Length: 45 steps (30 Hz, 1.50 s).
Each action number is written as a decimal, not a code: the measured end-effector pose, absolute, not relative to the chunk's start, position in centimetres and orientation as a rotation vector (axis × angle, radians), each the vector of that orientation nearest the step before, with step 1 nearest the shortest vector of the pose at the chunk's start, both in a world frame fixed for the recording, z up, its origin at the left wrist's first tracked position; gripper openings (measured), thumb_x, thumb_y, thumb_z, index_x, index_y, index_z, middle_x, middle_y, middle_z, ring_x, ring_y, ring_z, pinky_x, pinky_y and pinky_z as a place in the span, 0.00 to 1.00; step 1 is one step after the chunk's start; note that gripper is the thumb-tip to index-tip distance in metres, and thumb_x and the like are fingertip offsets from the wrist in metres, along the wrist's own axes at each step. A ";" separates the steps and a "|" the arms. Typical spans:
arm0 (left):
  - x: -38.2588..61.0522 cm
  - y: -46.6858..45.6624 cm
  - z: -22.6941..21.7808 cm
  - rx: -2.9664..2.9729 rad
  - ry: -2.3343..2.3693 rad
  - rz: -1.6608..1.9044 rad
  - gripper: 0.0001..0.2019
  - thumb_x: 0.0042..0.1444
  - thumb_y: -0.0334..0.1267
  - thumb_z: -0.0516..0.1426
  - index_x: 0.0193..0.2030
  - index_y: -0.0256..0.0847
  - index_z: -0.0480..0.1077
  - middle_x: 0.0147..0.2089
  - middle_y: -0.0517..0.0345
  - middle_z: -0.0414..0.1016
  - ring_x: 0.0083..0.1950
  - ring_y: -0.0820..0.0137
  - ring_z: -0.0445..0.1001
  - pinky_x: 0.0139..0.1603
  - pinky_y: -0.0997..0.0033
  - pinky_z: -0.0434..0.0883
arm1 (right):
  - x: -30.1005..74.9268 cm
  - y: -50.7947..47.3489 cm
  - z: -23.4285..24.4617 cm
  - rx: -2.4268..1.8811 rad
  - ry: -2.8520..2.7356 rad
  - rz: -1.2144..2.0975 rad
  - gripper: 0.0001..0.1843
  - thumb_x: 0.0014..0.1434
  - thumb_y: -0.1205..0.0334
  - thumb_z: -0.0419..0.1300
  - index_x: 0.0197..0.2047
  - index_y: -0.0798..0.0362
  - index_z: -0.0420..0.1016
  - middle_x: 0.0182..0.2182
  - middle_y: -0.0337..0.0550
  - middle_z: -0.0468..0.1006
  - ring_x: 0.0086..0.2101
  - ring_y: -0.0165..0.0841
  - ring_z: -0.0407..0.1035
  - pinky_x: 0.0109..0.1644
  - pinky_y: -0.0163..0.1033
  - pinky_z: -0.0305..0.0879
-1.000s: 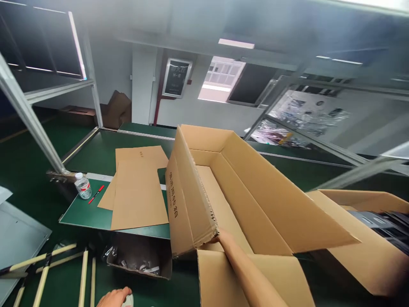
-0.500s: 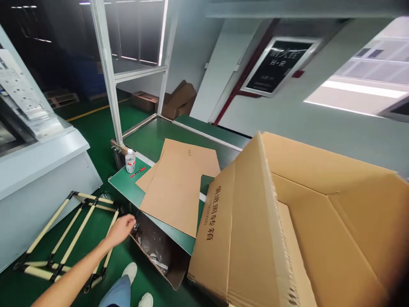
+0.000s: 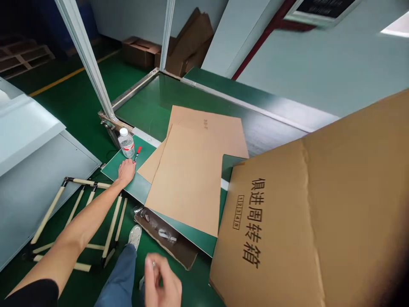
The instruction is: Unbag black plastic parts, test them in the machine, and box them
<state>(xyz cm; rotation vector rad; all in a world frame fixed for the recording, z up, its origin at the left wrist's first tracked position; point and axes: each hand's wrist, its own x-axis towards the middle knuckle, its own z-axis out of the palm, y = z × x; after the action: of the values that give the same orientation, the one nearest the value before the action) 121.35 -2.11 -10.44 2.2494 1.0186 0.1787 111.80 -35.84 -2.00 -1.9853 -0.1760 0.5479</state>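
Observation:
My left hand (image 3: 127,171) reaches to the left end of the green table top (image 3: 140,197). Its fingers are closed on the lower end of a red marker pen (image 3: 137,154), whose red end points up and away. Just beyond the fingers stands a clear plastic bottle (image 3: 127,144) with a white cap. Low in the view, my right hand (image 3: 163,281) hangs in front of the table with fingers curled and thumb against them; a small pale spot shows at the fingertips, too small to name. Flat cardboard sheets (image 3: 194,170) lie right of the left hand.
A large cardboard box (image 3: 281,213) with printed characters fills the right side. Under the table edge sits an open brown box (image 3: 179,247) with plastic scraps. A tube frame (image 3: 53,209) stands on the floor at left, beside a grey cabinet (image 3: 64,175). A metal post (image 3: 84,55) rises behind.
My left hand has moved up from beside the table onto its top and taken hold of the marker, which has turned. My right hand has come into view. The camera has tilted down and closer.

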 end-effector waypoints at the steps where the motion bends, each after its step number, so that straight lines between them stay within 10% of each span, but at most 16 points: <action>1: 120.6 -2.5 -10.5 2.266 0.947 0.128 0.16 0.77 0.44 0.49 0.52 0.32 0.71 0.53 0.49 0.74 0.50 0.66 0.76 0.57 0.56 0.74 | 112.9 -33.3 -2.8 -1.904 -0.119 0.587 0.24 0.59 0.31 0.63 0.34 0.43 0.86 0.18 0.39 0.68 0.21 0.36 0.65 0.25 0.41 0.65; 6: 113.6 -8.0 -8.5 2.225 0.479 -0.164 0.10 0.76 0.42 0.51 0.46 0.40 0.68 0.39 0.59 0.76 0.37 0.70 0.74 0.42 0.71 0.69 | 119.6 -25.3 -6.3 -1.524 0.214 0.704 0.38 0.53 0.28 0.69 0.52 0.52 0.81 0.19 0.30 0.62 0.22 0.30 0.55 0.25 0.35 0.55; 18: 111.5 -10.0 -6.5 1.866 0.257 -0.488 0.24 0.76 0.54 0.43 0.32 0.44 0.62 0.27 0.62 0.62 0.28 0.70 0.60 0.33 0.66 0.53 | 118.7 -24.6 -7.8 -1.352 0.334 0.805 0.33 0.54 0.27 0.69 0.29 0.51 0.72 0.14 0.25 0.54 0.17 0.24 0.50 0.22 0.34 0.55; 25: 109.5 -5.8 -6.7 1.732 0.365 -0.631 0.27 0.75 0.56 0.46 0.26 0.44 0.56 0.22 0.67 0.54 0.23 0.74 0.56 0.26 0.71 0.54 | 126.6 -28.7 -8.4 -1.350 0.539 0.146 0.25 0.57 0.40 0.68 0.26 0.48 0.63 0.13 0.23 0.56 0.14 0.23 0.53 0.19 0.31 0.57; 29: 113.4 -4.4 -10.2 2.157 0.220 -0.035 0.19 0.77 0.47 0.49 0.42 0.40 0.75 0.43 0.52 0.83 0.47 0.62 0.81 0.49 0.62 0.77 | 125.5 -28.6 -10.7 -1.394 0.467 0.227 0.26 0.54 0.37 0.70 0.39 0.53 0.77 0.24 0.39 0.81 0.25 0.37 0.78 0.29 0.43 0.76; 32: 119.2 -4.0 -13.8 2.407 -0.171 0.232 0.11 0.74 0.41 0.56 0.48 0.41 0.79 0.59 0.49 0.83 0.68 0.56 0.75 0.70 0.46 0.71 | 122.7 -26.9 -12.5 -1.535 0.405 0.246 0.24 0.53 0.39 0.73 0.34 0.52 0.75 0.23 0.38 0.80 0.25 0.36 0.78 0.33 0.44 0.77; 45: 123.5 -2.9 -18.2 2.508 -0.555 0.244 0.08 0.72 0.39 0.59 0.49 0.44 0.82 0.62 0.54 0.82 0.72 0.62 0.72 0.73 0.52 0.69 | 120.3 -24.7 -17.0 -1.821 -0.013 0.214 0.18 0.62 0.52 0.69 0.27 0.49 0.68 0.26 0.39 0.82 0.29 0.33 0.78 0.33 0.38 0.74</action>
<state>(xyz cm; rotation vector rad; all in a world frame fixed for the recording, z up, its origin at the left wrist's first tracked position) 123.54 -2.89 -18.22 2.5083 -0.5552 0.2443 120.34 -24.67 -16.99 -1.8212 -0.0133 0.2142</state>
